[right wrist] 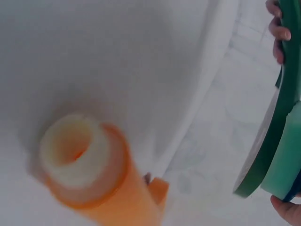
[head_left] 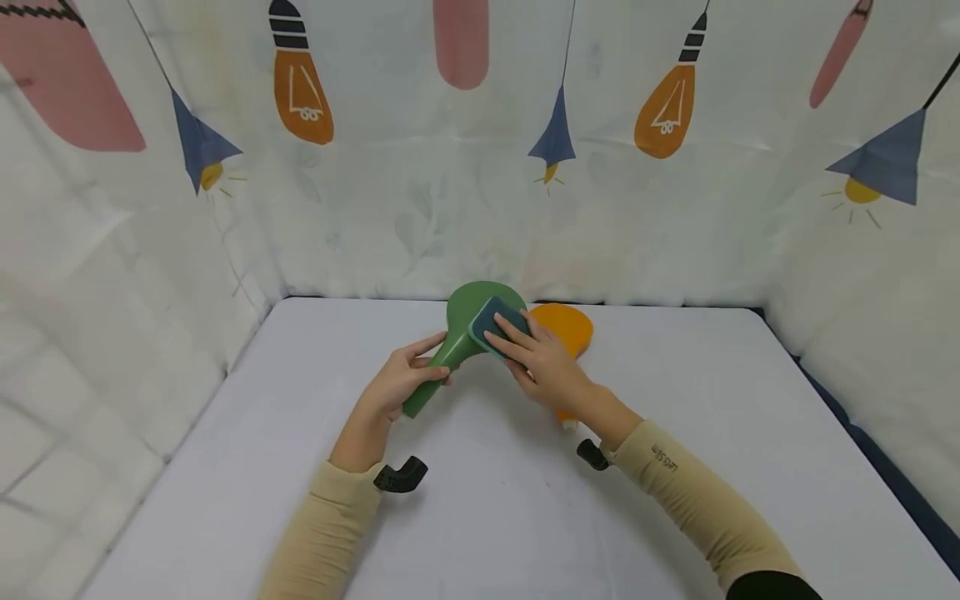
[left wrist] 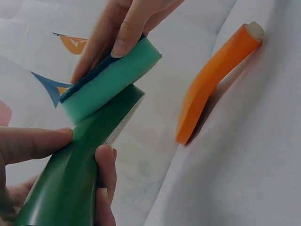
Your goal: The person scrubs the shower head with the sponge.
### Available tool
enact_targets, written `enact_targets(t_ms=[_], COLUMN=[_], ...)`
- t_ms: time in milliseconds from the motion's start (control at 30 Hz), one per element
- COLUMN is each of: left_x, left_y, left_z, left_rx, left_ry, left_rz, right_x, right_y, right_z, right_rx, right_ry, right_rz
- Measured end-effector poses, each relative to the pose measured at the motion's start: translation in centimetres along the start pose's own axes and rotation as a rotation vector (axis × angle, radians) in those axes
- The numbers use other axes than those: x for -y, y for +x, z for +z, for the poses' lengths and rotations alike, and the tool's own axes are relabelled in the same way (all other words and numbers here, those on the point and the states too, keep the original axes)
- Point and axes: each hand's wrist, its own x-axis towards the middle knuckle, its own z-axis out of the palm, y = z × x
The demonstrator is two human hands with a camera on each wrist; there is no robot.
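tan sleeves (head_left: 322,533), the right bearing dark lettering (head_left: 663,457), meet curved black wrist pieces (head_left: 401,476).

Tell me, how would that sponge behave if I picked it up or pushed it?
The sponge would probably feel light for its size, since its thick teal layer looks like foam. It likely gives when squeezed, yet isn't floppy: it keeps a blocky shape in the right hand. Those flat faces suggest sliding rather than rolling.
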Motion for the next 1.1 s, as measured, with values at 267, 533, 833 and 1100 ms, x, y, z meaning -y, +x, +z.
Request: enact_targets(t_ms=[267, 533, 833, 1100], left_x=[0.1, 0.0, -0.1, -0.1], left_y=[0.1, 0.1, -0.1, -0.2], left_z=[0.3, 0.2, 0.1, 0.4], left_rx=[0.002, 0.012, 0.01, 0.029], left_ry=[-0.007, -0.008, 0.025, 0.009], left_rz=[-0.003, 0.007, 0.01, 0.032], right_x=[-0.1, -2.4, -0.9, -0.3], right_y=[1.1, 1.4, 1.6, 2.1], right_z=[-0.3, -1.3, -0.1, -0.4], right_rx=[0.033, 0.065, 0.029, 0.06], right_ry=[0.101, 0.204, 0.026, 0.095], right_rz=[0.021, 0.259, 0.045, -0.019])
